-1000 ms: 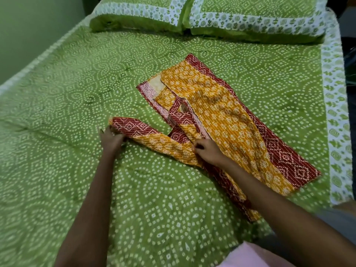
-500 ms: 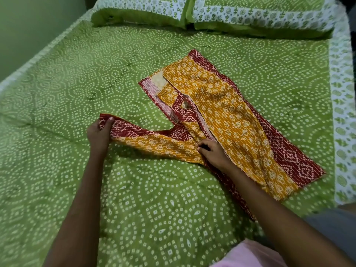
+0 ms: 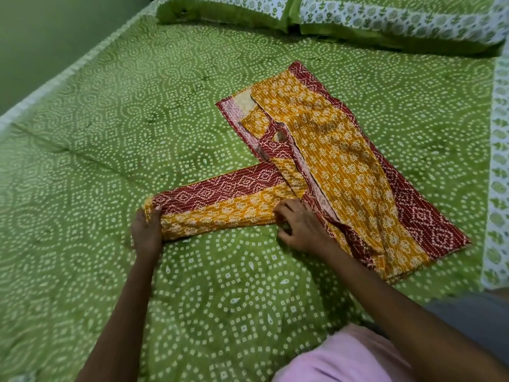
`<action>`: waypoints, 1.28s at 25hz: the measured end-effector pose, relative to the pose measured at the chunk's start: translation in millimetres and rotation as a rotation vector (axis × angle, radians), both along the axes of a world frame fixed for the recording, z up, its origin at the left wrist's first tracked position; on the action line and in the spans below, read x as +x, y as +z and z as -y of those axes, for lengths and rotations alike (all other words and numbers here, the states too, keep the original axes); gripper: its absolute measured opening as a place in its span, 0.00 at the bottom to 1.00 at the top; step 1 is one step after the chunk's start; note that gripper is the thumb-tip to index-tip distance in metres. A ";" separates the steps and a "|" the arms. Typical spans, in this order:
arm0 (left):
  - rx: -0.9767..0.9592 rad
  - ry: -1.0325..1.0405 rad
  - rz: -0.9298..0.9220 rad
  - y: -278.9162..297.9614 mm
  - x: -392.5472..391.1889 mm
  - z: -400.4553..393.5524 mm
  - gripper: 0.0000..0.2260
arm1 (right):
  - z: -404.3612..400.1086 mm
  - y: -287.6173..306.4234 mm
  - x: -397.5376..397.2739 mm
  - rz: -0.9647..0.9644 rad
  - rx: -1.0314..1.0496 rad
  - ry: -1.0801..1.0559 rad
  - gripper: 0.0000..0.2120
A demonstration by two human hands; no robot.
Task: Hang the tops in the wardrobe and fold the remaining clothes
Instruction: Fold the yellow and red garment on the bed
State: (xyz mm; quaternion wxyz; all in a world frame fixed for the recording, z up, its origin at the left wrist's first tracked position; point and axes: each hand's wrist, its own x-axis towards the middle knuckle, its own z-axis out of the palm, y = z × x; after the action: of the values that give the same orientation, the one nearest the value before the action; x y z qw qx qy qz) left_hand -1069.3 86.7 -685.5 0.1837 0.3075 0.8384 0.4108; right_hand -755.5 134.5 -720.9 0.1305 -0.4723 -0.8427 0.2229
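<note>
A mustard-yellow garment (image 3: 341, 161) with white floral print and wide dark-red borders patterned in white lies flat on the bed, folded lengthwise into a long strip that runs diagonally from upper centre to lower right. Its paler inner side shows at the upper left edge. One sleeve (image 3: 220, 205) stretches out sideways to the left from the body, red along its far edge and yellow along its near edge, its end slightly bunched.

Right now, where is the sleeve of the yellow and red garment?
In the head view the sleeve lies flat on the green bedsheet, stretched out left from the garment, between the left hand gripping its cuff and the right hand.
</note>
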 end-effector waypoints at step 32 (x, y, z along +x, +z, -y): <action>-0.229 -0.126 1.639 8.0 238.3 -131.2 0.24 | -36.6 -42.9 46.7 -0.646 -0.221 -0.711 0.09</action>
State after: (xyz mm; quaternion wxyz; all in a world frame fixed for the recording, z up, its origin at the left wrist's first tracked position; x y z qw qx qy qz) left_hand -831.0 217.9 -677.5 0.7892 -0.0637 0.4567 0.4056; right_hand -708.8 171.1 -763.7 0.4023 -0.6483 -0.5174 0.3875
